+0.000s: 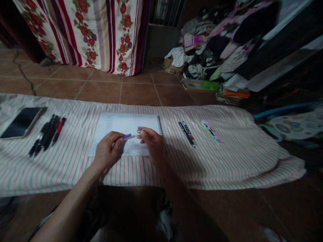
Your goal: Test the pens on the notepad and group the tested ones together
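Note:
Over a spiral notebook [106, 126], a slim pen with a purple end [127, 136] and a pale, thin section spans the gap between both hands. My left hand [108, 148] is closed around its purple end. My right hand [152, 139] pinches the thin, light end between thumb and fingers. Beneath them the notebook lies flat, with its wire spiral on the right side and faint print on the page. Right of the notebook, a black pen [186, 133] lies beside a patterned pen [189, 131].
Pale and pink pens [211, 131] lie farther right on the striped cloth [227, 158]. Several dark pens and a red one [59, 131] sit at left, beside a phone [21, 122]. Beyond are a floral curtain [101, 33] and a heap of clothes [212, 43].

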A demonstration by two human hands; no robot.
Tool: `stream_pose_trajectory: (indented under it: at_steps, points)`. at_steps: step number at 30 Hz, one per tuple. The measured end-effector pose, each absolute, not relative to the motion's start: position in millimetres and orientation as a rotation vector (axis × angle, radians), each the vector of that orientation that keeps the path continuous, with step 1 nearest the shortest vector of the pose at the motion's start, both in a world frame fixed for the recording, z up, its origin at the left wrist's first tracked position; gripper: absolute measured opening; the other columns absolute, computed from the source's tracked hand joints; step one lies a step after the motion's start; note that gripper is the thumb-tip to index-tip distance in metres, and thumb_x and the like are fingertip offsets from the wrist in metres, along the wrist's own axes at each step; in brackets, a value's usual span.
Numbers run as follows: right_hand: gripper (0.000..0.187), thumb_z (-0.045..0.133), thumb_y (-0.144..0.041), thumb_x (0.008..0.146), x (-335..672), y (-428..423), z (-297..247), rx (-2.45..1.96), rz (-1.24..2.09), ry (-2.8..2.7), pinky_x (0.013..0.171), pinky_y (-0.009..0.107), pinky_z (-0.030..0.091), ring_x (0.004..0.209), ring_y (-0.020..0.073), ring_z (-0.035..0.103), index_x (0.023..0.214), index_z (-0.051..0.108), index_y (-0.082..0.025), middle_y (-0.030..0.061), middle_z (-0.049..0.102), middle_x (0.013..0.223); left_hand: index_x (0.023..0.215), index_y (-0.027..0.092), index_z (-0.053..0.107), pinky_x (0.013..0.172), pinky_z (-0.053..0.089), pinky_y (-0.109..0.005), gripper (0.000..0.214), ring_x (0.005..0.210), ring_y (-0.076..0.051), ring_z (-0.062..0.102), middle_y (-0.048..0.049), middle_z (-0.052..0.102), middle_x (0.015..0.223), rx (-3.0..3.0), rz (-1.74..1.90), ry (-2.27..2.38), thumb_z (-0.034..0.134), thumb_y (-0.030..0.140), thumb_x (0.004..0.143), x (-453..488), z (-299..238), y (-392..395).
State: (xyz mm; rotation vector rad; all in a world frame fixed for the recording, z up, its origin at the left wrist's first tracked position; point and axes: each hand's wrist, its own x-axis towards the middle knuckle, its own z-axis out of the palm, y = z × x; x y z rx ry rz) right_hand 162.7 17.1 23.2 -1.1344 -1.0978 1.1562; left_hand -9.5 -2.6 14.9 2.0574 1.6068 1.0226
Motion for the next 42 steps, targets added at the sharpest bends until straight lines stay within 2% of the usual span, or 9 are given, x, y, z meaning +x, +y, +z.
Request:
stream_pose_trajectory:
  at_steps: [5,18,42]
  points:
    - [0.027,0.061,-0.038,0.076,164.0,17.2,25.5,-1.172,1.113,-1.137,0.046,0.019,0.043,0.052,0.0081,0.051,0.092,0.072,-0.02,-0.0009,0.065,0.064,0.095,0.018,0.062,0.078,0.047,-0.035,0.027,0.086,-0.02,0.06,-0.0057,0.063,0.09,2.04,1.041,1.589,0.04,0.032,0.09,-6.9,16.7,-2.9]
    - [0.026,0.061,-0.038,0.076,167.1,17.6,25.6,-1.2,1.029,-1.158,0.05,0.021,0.048,0.052,0.0091,0.054,0.091,0.072,-0.02,-0.001,0.065,0.063,0.092,0.02,0.061,0.078,0.047,-0.035,0.022,0.085,-0.019,0.06,-0.0046,0.063,0.089,1.993,1.058,1.601,0.042,0.03,0.089,-5.2,17.7,-2.9]
    - [0.022,0.062,-0.037,0.075,164.5,15.4,26.1,-1.232,0.962,-1.164,0.05,0.021,0.049,0.058,0.0119,0.06,0.086,0.073,-0.021,0.0008,0.068,0.07,0.091,0.021,0.062,0.078,0.047,-0.034,0.018,0.085,-0.018,0.059,-0.0037,0.063,0.089,1.99,1.102,1.538,0.045,0.027,0.089,-5.1,19.9,-3.8]
